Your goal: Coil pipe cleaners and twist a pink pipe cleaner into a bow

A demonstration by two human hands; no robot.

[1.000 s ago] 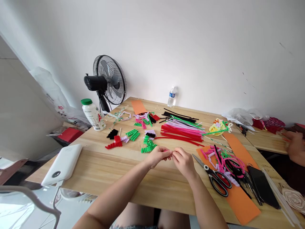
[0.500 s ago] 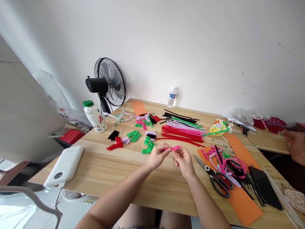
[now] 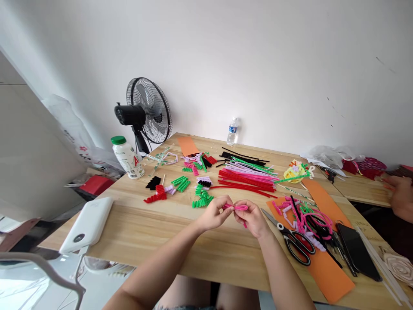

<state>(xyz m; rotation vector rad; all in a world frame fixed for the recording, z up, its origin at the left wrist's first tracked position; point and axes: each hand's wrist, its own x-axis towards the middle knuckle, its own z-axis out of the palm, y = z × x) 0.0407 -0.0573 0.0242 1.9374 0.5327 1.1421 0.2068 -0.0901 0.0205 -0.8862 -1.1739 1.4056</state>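
Observation:
Between my two hands is a pink pipe cleaner (image 3: 241, 207) bent into a flat loop, with a loose end hanging below it. My left hand (image 3: 217, 213) is closed, pinching the loop's left part between thumb and fingers. On the other side my right hand (image 3: 254, 218) pinches it too, its fingers curled behind the loop. Just beyond lie straight red pipe cleaners (image 3: 247, 181) and a green coiled pipe cleaner (image 3: 202, 197). Black-handled scissors (image 3: 295, 242) rest to the right of my right hand.
Orange sheets (image 3: 331, 275), a tangle of pink pipe cleaners (image 3: 318, 221) and a black phone (image 3: 360, 254) are at right. Leftward stand a white power bank (image 3: 88, 224), a green-capped bottle (image 3: 128, 158) and a fan (image 3: 150, 110). Another person's hand (image 3: 402, 193) shows at the right edge.
Both hands have come slightly down and nearer to me with the pink pipe cleaner. Its loop shows more fully, and a loose end now hangs below my right fingers.

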